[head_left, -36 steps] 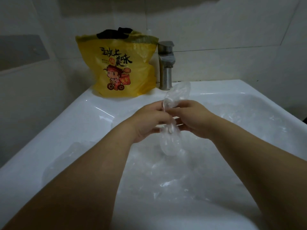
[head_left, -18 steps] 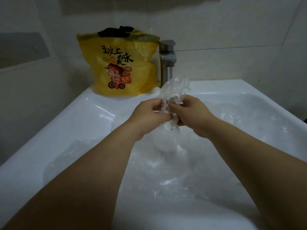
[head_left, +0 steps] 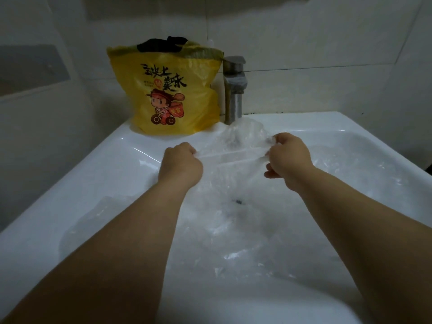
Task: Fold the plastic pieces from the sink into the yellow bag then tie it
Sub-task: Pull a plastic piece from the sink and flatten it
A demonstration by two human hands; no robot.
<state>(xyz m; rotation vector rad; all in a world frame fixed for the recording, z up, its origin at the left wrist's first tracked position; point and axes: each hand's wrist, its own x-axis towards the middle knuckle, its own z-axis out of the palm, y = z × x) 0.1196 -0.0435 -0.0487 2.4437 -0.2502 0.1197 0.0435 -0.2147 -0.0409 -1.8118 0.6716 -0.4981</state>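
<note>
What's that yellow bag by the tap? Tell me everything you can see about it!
The yellow bag looks like thin, crinkly plastic. Its front has black Chinese writing and a cartoon figure on wheels with a red box. It stands upright on the back rim of the sink, just left of the metal faucet. Its top is not tied, and something black pokes out. Neither hand touches it: the left hand and right hand hold a clear plastic piece over the basin.

Glossy white sink (head_left: 77,183), clear plastic (head_left: 233,146)
</note>
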